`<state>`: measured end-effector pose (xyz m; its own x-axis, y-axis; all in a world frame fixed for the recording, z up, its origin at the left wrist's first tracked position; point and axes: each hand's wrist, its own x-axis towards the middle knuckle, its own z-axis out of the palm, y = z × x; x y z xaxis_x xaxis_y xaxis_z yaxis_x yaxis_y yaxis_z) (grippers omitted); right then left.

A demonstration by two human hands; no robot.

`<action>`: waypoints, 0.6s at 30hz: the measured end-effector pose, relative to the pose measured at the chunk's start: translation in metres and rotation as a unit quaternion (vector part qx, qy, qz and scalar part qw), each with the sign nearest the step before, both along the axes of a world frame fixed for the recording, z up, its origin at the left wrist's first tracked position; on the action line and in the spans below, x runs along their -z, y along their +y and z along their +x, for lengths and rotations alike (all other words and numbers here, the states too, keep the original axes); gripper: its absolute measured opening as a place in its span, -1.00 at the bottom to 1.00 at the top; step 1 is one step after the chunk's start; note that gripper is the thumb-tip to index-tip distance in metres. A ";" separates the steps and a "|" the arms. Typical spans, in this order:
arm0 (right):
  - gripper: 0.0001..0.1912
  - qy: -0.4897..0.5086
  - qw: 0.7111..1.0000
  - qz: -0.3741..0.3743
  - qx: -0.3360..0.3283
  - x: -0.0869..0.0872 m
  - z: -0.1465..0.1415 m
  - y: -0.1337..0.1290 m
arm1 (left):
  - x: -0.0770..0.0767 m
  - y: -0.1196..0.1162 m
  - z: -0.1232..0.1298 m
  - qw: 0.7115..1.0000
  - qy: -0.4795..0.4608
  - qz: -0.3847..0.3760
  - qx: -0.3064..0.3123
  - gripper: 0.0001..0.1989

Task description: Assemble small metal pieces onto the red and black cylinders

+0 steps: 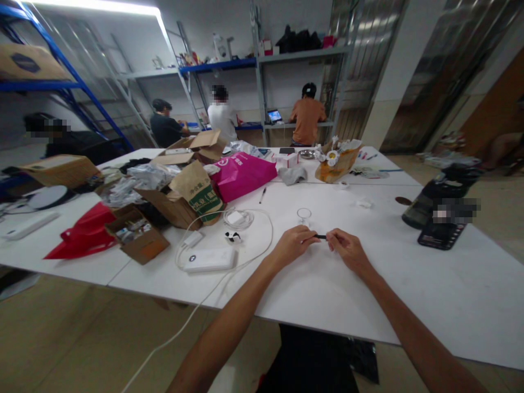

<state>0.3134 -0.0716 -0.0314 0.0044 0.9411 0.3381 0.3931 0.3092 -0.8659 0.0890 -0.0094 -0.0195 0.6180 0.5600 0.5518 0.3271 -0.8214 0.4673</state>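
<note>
Over the white table (347,278), my left hand (295,243) and my right hand (346,245) are held close together. Between them runs a thin black stick-like thing (321,237); its exact kind is too small to make out. The fingers of my left hand pinch its left end, and those of my right hand close on its right end. Just beyond my left hand lies a clear ring-shaped thing (303,213). A black pen (262,195) rests farther back on the table.
To the left lie a white power bank (209,260), a coiled white cable (238,219), an open small cardboard box (141,240) and a red bag (85,234). A magenta bag (245,176) is behind. A black box (440,232) stands right. Several people sit beyond the table.
</note>
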 end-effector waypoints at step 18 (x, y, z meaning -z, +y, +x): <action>-0.51 0.100 0.978 0.085 0.163 -0.023 0.019 -0.004 | -0.026 0.010 -0.006 0.934 -0.294 -0.120 -0.163 -0.72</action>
<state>0.3320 -0.0752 -0.0080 0.3758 0.8094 0.4513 0.3231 0.3420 -0.8824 0.0832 0.0009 0.0064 0.0235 0.8165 0.5769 0.1709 -0.5718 0.8024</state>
